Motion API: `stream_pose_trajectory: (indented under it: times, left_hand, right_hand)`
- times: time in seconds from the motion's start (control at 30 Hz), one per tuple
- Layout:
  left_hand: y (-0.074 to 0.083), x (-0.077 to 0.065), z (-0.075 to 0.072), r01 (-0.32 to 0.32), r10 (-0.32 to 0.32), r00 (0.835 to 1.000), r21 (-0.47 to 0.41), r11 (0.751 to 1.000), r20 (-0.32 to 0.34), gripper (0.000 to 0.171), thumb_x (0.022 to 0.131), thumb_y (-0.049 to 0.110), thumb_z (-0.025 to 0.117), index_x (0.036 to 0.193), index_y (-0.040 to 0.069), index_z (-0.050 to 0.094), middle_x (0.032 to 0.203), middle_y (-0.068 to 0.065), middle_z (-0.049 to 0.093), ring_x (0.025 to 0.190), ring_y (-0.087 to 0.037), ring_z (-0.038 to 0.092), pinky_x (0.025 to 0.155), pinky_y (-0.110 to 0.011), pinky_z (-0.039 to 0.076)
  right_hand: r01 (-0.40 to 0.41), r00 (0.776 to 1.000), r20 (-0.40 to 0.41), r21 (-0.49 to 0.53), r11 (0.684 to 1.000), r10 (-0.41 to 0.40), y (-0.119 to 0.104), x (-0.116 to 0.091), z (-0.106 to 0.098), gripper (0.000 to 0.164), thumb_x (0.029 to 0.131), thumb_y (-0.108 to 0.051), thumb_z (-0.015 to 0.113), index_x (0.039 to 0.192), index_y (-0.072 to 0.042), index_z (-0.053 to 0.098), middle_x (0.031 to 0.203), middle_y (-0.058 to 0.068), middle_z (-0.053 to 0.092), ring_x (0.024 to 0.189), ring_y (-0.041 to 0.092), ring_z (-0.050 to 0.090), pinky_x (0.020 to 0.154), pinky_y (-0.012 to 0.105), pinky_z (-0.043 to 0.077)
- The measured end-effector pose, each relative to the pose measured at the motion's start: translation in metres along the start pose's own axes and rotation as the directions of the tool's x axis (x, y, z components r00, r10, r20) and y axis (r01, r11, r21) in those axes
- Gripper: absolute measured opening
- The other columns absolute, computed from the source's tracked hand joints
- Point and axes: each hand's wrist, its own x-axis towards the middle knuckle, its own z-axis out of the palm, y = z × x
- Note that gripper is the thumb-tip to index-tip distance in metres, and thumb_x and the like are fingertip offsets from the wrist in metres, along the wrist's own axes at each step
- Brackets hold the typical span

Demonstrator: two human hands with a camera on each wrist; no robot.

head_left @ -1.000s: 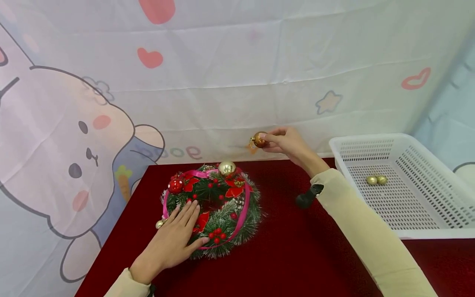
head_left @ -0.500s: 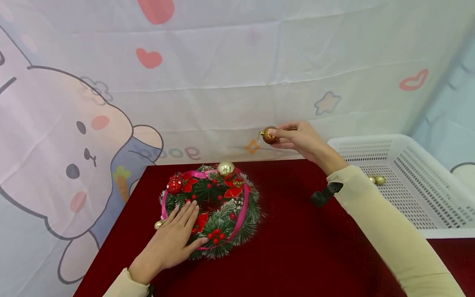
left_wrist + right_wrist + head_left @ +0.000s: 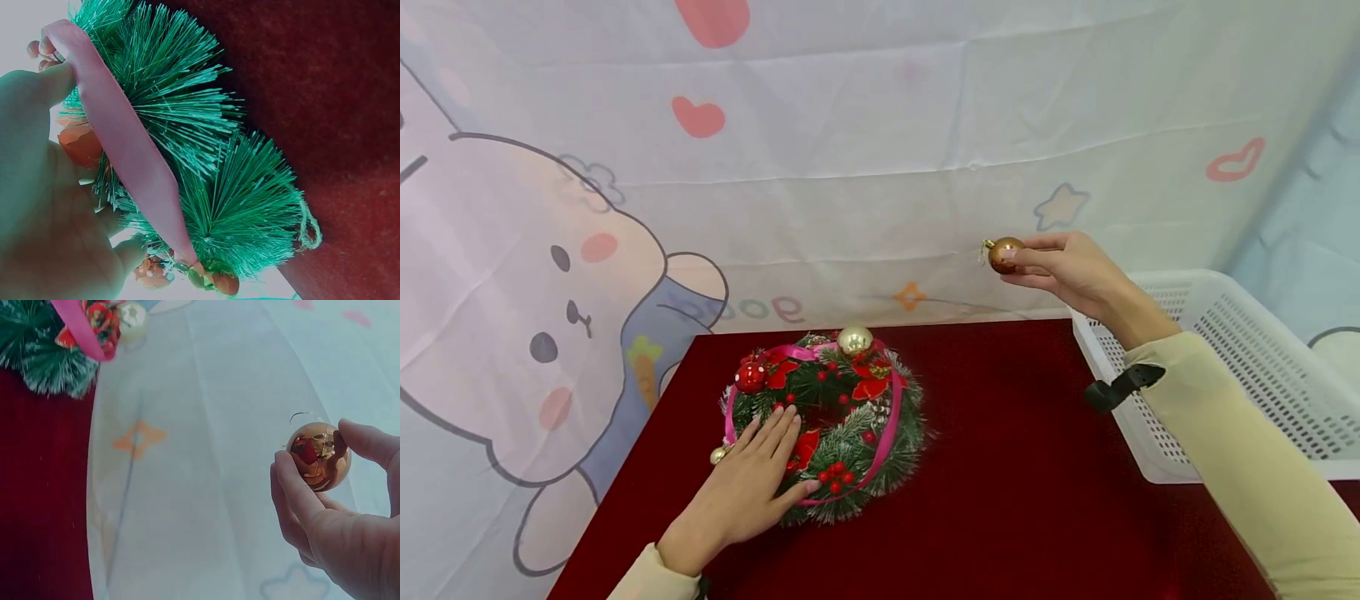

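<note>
A Christmas wreath (image 3: 887, 467) of frosted green needles, with red flowers, berries and a pink ribbon (image 3: 125, 137), lies on the dark red tabletop. My left hand (image 3: 745, 479) rests on its near-left side, fingers straight. A pale gold ball (image 3: 855, 341) sits at the wreath's far side, a spotted red ball (image 3: 750, 377) at its far left. Off to the right, above the table, my right hand (image 3: 1075, 271) pinches a shiny copper-gold Christmas bauble (image 3: 1006, 255) between thumb and fingers. In the right wrist view a thin loop tops this bauble (image 3: 315, 456).
A white perforated plastic basket (image 3: 1270, 358) stands at the table's right, partly covered by my right forearm. A printed cloth backdrop (image 3: 865, 125) hangs behind the table. A small gold ball (image 3: 718, 455) shows at the wreath's left edge.
My right hand has moved right and slightly up with the bauble, away from the wreath toward the basket's side. Its forearm now hides the gold balls seen in the basket. My left hand stays put.
</note>
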Motion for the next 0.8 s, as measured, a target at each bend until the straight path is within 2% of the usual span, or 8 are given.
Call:
stream_pose_trajectory:
  times: [0.13, 0.43, 0.57, 0.8]
  left_hand:
    - [-0.001, 0.0, 0.001, -0.002, 0.002, 1.0, 0.0, 1.0, -0.008, 0.088, 0.104, 0.063, 0.052, 0.164, 0.001, 0.032, 0.175, -0.017, 0.026, 0.163, -0.037, 0.026, 0.132, -0.061, 0.023]
    - [0.0, -0.001, 0.001, 0.0, 0.0, 1.0, -0.005, 1.0, 0.003, 0.089, 0.104, 0.065, 0.049, 0.164, 0.001, 0.032, 0.174, -0.017, 0.026, 0.163, -0.036, 0.026, 0.132, -0.061, 0.022]
    - [0.0, -0.001, 0.003, 0.004, -0.004, 1.0, -0.002, 1.0, -0.002, 0.089, 0.104, 0.065, 0.049, 0.164, 0.002, 0.032, 0.175, -0.016, 0.026, 0.163, -0.036, 0.026, 0.132, -0.06, 0.023]
    - [0.002, -0.002, 0.003, 0.002, -0.002, 1.0, -0.007, 1.0, -0.004, 0.089, 0.104, 0.065, 0.049, 0.164, 0.001, 0.032, 0.175, -0.016, 0.026, 0.163, -0.036, 0.026, 0.132, -0.06, 0.023]
  right_hand:
    - [0.012, 1.0, -0.003, 0.02, 1.0, -0.012, -0.005, -0.009, -0.018, 0.012, 0.097, -0.001, 0.072, 0.109, -0.003, 0.071, 0.112, 0.003, 0.075, 0.102, 0.014, 0.077, 0.095, 0.033, 0.064]
    - [0.016, 0.999, -0.045, 0.011, 1.0, -0.015, -0.013, -0.024, -0.057, 0.008, 0.1, 0.0, 0.068, 0.103, -0.006, 0.072, 0.106, 0.003, 0.079, 0.095, 0.019, 0.08, 0.088, 0.035, 0.066]
    - [-0.005, 0.998, -0.061, 0.006, 1.0, 0.005, -0.013, -0.027, -0.077, 0.012, 0.101, -0.001, 0.066, 0.101, -0.008, 0.075, 0.102, 0.002, 0.08, 0.093, 0.018, 0.08, 0.086, 0.031, 0.066]
    - [-0.052, 0.996, -0.075, 0.071, 0.996, 0.057, -0.011, -0.033, -0.114, 0.022, 0.103, 0.001, 0.062, 0.097, -0.009, 0.08, 0.102, 0.002, 0.08, 0.095, 0.019, 0.081, 0.087, 0.031, 0.066]
